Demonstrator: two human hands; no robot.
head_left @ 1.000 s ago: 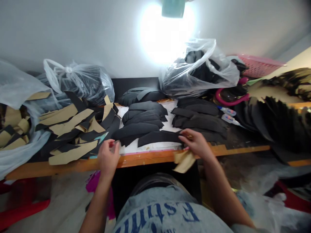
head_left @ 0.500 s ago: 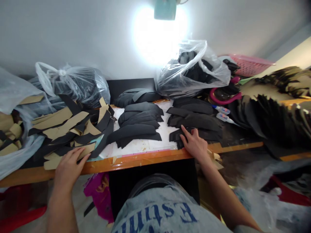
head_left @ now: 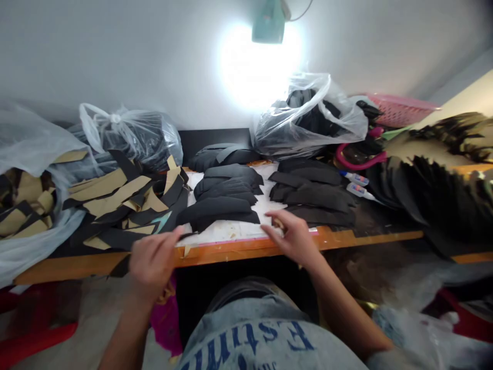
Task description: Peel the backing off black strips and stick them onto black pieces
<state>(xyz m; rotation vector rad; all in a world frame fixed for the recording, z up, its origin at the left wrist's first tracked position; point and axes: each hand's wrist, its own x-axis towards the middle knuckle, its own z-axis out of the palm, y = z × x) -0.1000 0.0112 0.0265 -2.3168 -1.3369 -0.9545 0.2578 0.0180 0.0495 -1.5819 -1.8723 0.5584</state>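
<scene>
My left hand (head_left: 154, 262), fingers closed, pinches a dark strip (head_left: 188, 235) at the table's front edge. Beside the right-hand stacks, my right hand (head_left: 290, 234) is curled above the white sheet (head_left: 227, 231), thumb and forefinger apart; whether anything sits inside its bent fingers cannot be made out. Fanned black curved pieces (head_left: 219, 209) lie in rows on the sheet's left part. More black pieces (head_left: 321, 195) are stacked on its right part. A loose pile of black and tan scraps (head_left: 115, 198) covers the table on the left.
Clear plastic bags with dark pieces (head_left: 134, 136) (head_left: 311, 118) stand along the wall. Two small white bottles (head_left: 358, 184) lie beside a pink-handled tool (head_left: 360, 163). Behind is a pink basket (head_left: 404, 109). Many black pieces (head_left: 435, 200) stand on the right. An orange-taped edge (head_left: 227, 255) runs along the front.
My left hand has moved right from the scrap pile and now pinches a dark strip. My right hand has come off the right stack and moved left, its fingers more curled. The view has shifted slightly.
</scene>
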